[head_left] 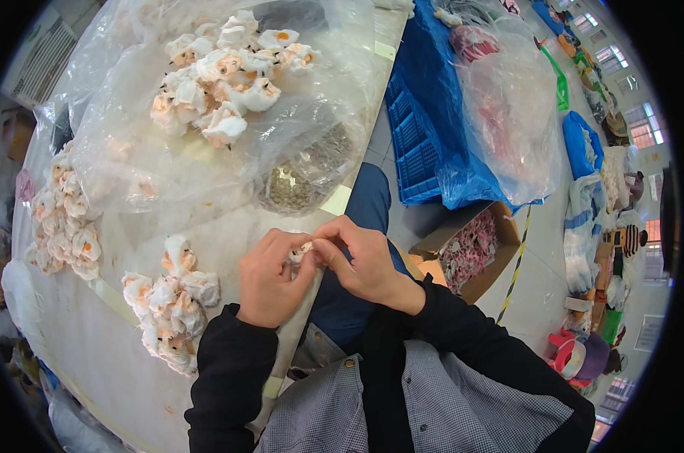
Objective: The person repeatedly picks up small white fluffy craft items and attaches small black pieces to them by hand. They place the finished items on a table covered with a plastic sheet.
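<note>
Close to the table's edge, my left hand (272, 278) and my right hand (368, 263) meet with fingertips pinched together. Between them shows a small white fluffy plush piece (300, 253), mostly hidden by the fingers. To the left of my left hand lies a heap of white and pale-orange plush pieces (168, 308), some with dark spots. A similar pile of plush pieces (69, 219) sits at the table's far left. More plush pieces (225, 79) rest on a clear plastic bag at the back.
A clear plastic bag (300, 174) of small brownish pieces stands beyond my hands on the table (93, 332). Right of the table are a blue crate (416, 155) under plastic sheeting and a cardboard box (506, 234) with pink scraps. Distant people and bags line the right.
</note>
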